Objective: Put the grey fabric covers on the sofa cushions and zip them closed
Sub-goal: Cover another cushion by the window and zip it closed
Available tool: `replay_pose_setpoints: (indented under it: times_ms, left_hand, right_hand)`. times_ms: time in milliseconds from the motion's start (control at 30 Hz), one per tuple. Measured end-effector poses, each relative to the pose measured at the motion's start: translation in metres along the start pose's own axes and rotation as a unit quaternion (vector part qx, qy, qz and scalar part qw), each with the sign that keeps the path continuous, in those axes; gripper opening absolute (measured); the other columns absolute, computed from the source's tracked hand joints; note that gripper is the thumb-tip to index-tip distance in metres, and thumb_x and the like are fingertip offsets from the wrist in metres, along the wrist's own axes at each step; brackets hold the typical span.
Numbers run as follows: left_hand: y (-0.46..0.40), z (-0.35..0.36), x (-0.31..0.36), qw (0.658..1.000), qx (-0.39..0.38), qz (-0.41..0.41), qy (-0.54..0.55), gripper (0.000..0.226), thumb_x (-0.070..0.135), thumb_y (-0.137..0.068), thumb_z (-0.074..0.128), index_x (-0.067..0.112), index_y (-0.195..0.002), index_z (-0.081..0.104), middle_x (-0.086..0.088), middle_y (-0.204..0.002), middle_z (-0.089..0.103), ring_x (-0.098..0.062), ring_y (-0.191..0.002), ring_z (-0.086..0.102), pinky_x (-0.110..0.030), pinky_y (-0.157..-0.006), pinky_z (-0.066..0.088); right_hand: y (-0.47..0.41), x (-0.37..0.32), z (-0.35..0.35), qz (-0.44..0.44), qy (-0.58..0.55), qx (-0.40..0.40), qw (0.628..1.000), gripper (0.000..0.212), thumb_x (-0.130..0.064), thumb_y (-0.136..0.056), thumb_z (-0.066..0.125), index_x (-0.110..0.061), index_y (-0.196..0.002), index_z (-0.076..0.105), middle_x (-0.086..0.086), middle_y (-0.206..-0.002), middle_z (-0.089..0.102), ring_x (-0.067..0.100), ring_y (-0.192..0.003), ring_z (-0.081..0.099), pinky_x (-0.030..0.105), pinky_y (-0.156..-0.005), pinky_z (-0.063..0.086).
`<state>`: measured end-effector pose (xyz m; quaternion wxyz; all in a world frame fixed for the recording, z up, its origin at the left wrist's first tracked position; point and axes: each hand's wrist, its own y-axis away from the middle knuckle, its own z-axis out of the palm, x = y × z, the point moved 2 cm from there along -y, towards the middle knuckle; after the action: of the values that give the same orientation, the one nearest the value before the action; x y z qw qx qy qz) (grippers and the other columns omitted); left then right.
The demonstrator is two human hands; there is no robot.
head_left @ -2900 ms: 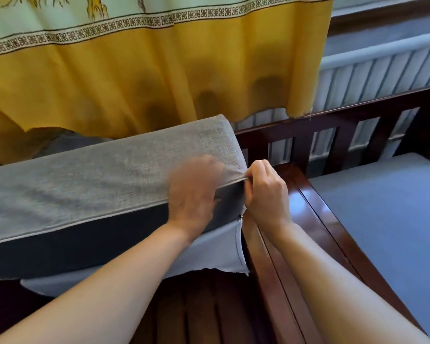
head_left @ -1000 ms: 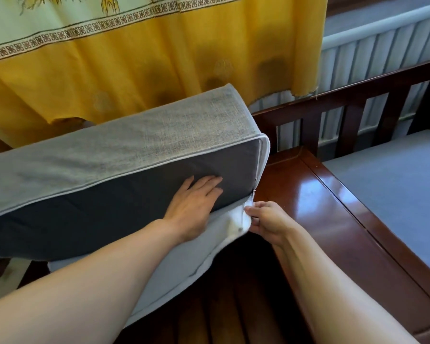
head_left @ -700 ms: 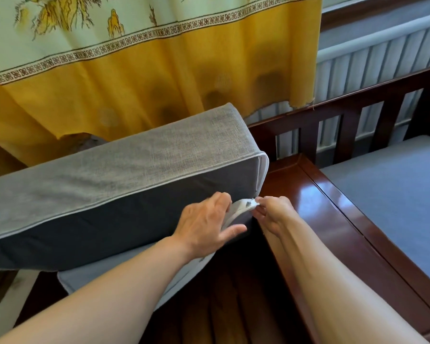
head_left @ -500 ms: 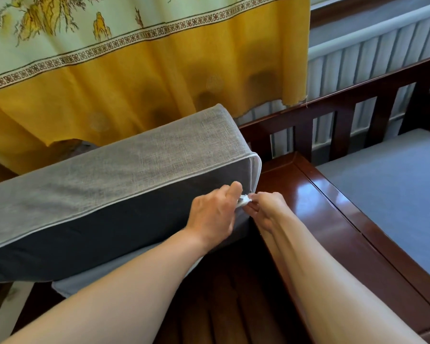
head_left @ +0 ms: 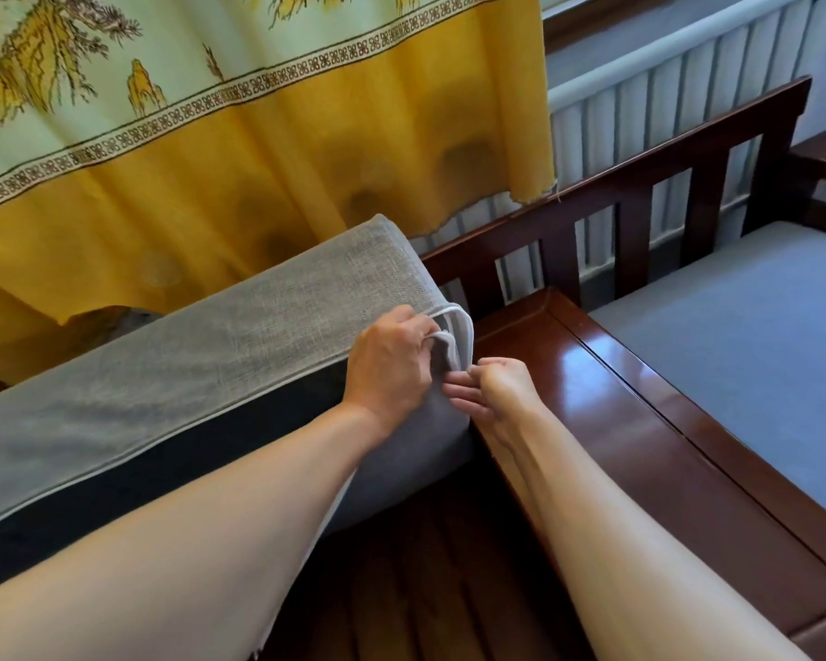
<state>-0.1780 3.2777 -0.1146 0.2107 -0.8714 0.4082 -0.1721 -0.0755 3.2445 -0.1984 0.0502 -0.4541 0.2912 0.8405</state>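
A long sofa cushion in a grey fabric cover [head_left: 201, 355] lies tilted across the wooden seat, its dark side face toward me. My left hand [head_left: 392, 362] grips the cover's white-piped flap at the cushion's right end corner. My right hand [head_left: 487, 388] sits just below and right of it, fingers curled, pinching the cover's edge at the same corner. The zip itself is hidden by my hands. A loose part of the cover [head_left: 401, 474] hangs under my left forearm.
The dark wooden sofa frame [head_left: 640, 422] has a glossy armrest board right of my hands and a slatted back rail [head_left: 616, 202]. A second grey cushion [head_left: 735, 355] lies on the seat at right. A yellow curtain [head_left: 258, 183] hangs behind, with a radiator [head_left: 687, 88] beside it.
My left hand has climbed from the cushion's lower corner to its upper corner, pulling the piped flap up. My right hand followed slightly upward. The hanging flap now covers more of the end.
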Motion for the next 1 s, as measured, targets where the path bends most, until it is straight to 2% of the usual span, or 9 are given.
replay_pose_setpoints:
  times_ms: [67, 200, 333, 400, 467, 567, 667, 833, 1000]
  left_hand:
    - [-0.004, 0.0, -0.001, 1.0, -0.008, 0.013, -0.012, 0.016, 0.011, -0.085, 0.055, 0.005, -0.081, 0.069, -0.009, -0.075, 0.061, -0.028, -0.066, 0.058, -0.041, -0.058, 0.05]
    - [-0.015, -0.003, 0.001, 0.998, -0.003, 0.018, -0.059, 0.016, 0.017, -0.087, 0.06, 0.008, -0.076, 0.067, -0.005, -0.071, 0.061, -0.023, -0.064, 0.057, -0.034, -0.054, 0.045]
    - [-0.028, -0.005, 0.004, 0.994, 0.0, 0.031, -0.105, 0.013, 0.02, -0.083, 0.067, 0.012, -0.071, 0.065, 0.002, -0.074, 0.058, -0.017, -0.075, 0.052, -0.027, -0.059, 0.032]
    - [-0.032, -0.003, 0.001, 0.994, 0.002, 0.051, -0.097, 0.012, 0.017, -0.079, 0.071, 0.012, -0.069, 0.066, 0.0, -0.09, 0.06, -0.02, -0.093, 0.053, -0.03, -0.073, 0.037]
    - [-0.033, 0.001, -0.002, 0.997, -0.01, 0.054, -0.058, 0.012, 0.011, -0.077, 0.071, 0.011, -0.068, 0.064, -0.005, -0.107, 0.064, -0.022, -0.105, 0.054, -0.038, -0.09, 0.043]
    - [-0.032, 0.005, -0.004, 0.999, -0.023, 0.047, -0.006, 0.011, 0.002, -0.079, 0.065, 0.009, -0.071, 0.059, -0.007, -0.089, 0.065, -0.019, -0.086, 0.059, -0.031, -0.077, 0.05]
    - [-0.033, 0.008, -0.004, 0.999, -0.015, 0.032, -0.007, 0.012, 0.004, -0.084, 0.062, 0.009, -0.074, 0.058, -0.003, -0.08, 0.057, -0.013, -0.074, 0.05, -0.021, -0.066, 0.039]
    - [-0.031, 0.011, -0.002, 1.0, 0.019, 0.014, -0.001, 0.024, 0.003, -0.084, 0.061, 0.016, -0.071, 0.046, 0.002, -0.075, 0.046, -0.012, -0.068, 0.042, -0.019, -0.061, 0.03]
    - [-0.03, 0.015, -0.005, 0.999, 0.042, 0.005, 0.024, 0.02, 0.005, -0.084, 0.064, 0.013, -0.071, 0.051, 0.001, -0.074, 0.05, -0.011, -0.066, 0.045, -0.01, -0.055, 0.033]
  right_hand:
    - [-0.004, 0.003, -0.005, -0.001, 0.002, 0.012, 1.0, 0.017, 0.004, -0.097, 0.033, -0.009, -0.099, 0.043, 0.015, -0.089, 0.063, 0.021, -0.069, 0.058, 0.026, -0.056, 0.047]
    - [-0.013, 0.011, -0.008, 0.008, 0.007, 0.029, 1.0, 0.03, 0.007, -0.093, 0.032, 0.006, -0.123, 0.036, 0.009, -0.071, 0.043, 0.014, -0.054, 0.041, 0.02, -0.039, 0.03]
    - [-0.016, 0.012, -0.009, 0.004, 0.009, 0.039, 0.999, 0.022, 0.006, -0.093, 0.036, -0.009, -0.101, 0.049, 0.009, -0.07, 0.048, 0.014, -0.053, 0.046, 0.018, -0.037, 0.031]
    - [-0.019, 0.013, -0.009, 0.008, 0.005, 0.035, 0.999, 0.029, 0.005, -0.094, 0.034, -0.018, -0.081, 0.046, 0.004, -0.062, 0.043, 0.01, -0.045, 0.042, 0.017, -0.034, 0.029]
    - [-0.023, 0.016, -0.008, 0.014, -0.008, 0.022, 1.0, 0.027, 0.005, -0.094, 0.032, -0.015, -0.08, 0.044, 0.0, -0.056, 0.036, 0.007, -0.036, 0.036, 0.016, -0.03, 0.025]
    - [-0.027, 0.017, -0.006, 0.013, -0.017, 0.009, 1.0, 0.026, 0.004, -0.095, 0.031, -0.017, -0.084, 0.042, 0.001, -0.058, 0.037, 0.005, -0.032, 0.037, 0.015, -0.028, 0.025]
    - [-0.028, 0.016, -0.007, 0.001, -0.001, 0.02, 1.0, 0.021, -0.001, -0.097, 0.036, -0.019, -0.089, 0.045, 0.006, -0.069, 0.049, 0.009, -0.045, 0.048, 0.015, -0.03, 0.031]
    - [-0.03, 0.023, -0.016, -0.016, -0.003, 0.032, 0.999, 0.014, -0.007, -0.097, 0.046, -0.017, -0.087, 0.047, 0.01, -0.076, 0.058, 0.016, -0.058, 0.057, 0.017, -0.033, 0.037]
    - [-0.048, 0.046, -0.036, -0.017, 0.002, 0.056, 0.998, 0.008, -0.008, -0.096, 0.048, -0.015, -0.092, 0.049, 0.012, -0.085, 0.062, 0.018, -0.065, 0.061, 0.021, -0.04, 0.045]
